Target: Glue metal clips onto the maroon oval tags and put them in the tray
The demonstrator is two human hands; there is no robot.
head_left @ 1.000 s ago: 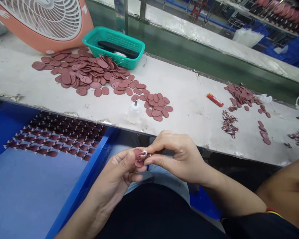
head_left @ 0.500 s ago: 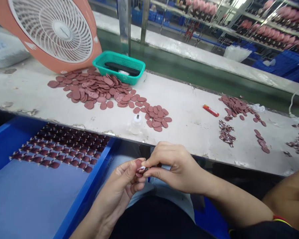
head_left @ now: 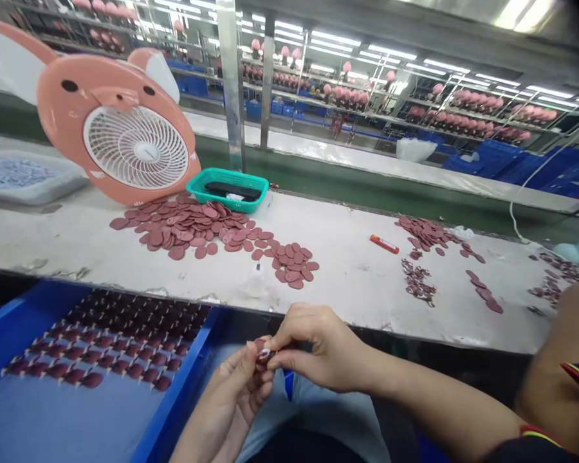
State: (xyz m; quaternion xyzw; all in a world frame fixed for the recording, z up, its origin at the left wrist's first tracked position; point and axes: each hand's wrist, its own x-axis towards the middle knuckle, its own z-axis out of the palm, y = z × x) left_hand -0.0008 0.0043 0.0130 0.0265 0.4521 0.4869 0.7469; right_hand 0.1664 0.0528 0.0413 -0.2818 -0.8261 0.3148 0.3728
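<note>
In front of my lap, my left hand (head_left: 238,386) pinches a small maroon oval piece (head_left: 260,348) between thumb and fingers. My right hand (head_left: 313,347) meets it from the right, its thumb and forefinger closed on the same piece where a small white and shiny part shows. Fingertips cover most of the piece. Beyond my hands, a clear bottle with a thin tip (head_left: 257,278) stands near the table's front edge. A large pile of maroon oval pieces (head_left: 193,225) spreads behind it, with a smaller cluster (head_left: 293,263) to its right.
A blue bin (head_left: 139,444) at lower left holds rows of assembled maroon pieces. On the table stand an orange animal-shaped fan (head_left: 72,135), a green basket (head_left: 255,204) and a red cutter (head_left: 384,244). Shiny small parts (head_left: 417,281) lie to the right. A co-worker's arm (head_left: 554,341) is at the right edge.
The view has tilted upward, showing more of the fan and the shelves behind. Both hands keep hold of the maroon piece, with little change in their grip.
</note>
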